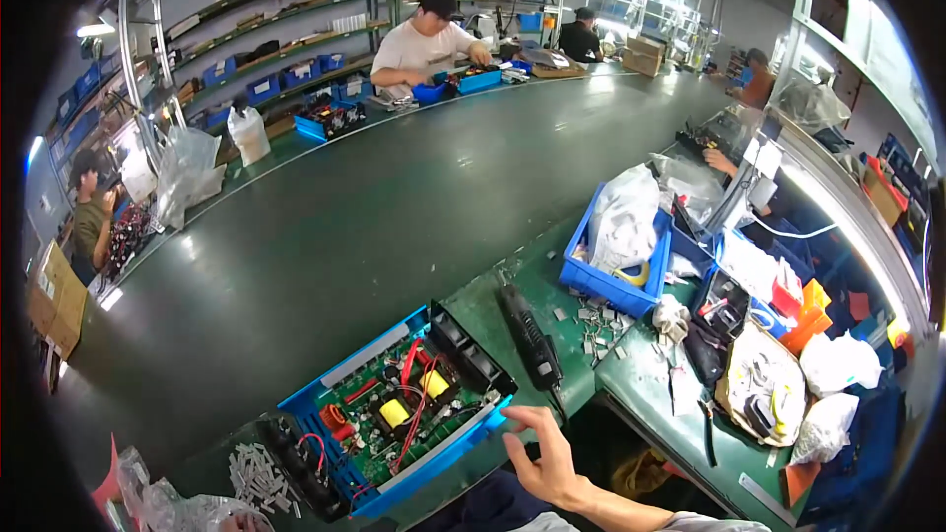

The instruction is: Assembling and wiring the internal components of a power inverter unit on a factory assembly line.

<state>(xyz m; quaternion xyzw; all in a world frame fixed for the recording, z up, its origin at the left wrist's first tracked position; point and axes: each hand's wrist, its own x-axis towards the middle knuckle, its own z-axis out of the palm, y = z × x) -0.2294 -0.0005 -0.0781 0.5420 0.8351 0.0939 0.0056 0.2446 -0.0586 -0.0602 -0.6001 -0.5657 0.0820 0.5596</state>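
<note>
A blue open-topped metal case [434, 468] sits at the near edge of the bench, tilted across my view. Inside is a green circuit board [370, 394] with yellow-wrapped transformers [435, 383] and red wires. Black end panels [471, 350] stand at both ends of the case. My right hand [544, 458] hovers by the case's right corner, thumb and forefinger apart, nothing visible between them. Whether a fingertip touches the rim, I cannot tell. Beyond it lies a black electric screwdriver [530, 335]. My left hand is out of view.
Small metal pieces [261, 478] are heaped left of the case; more [601, 328] lie near a blue bin [616, 286] holding plastic bags. Pliers [709, 432], bags and an orange holder [808, 315] crowd the right-hand bench. Across the long green table [394, 217], other people work.
</note>
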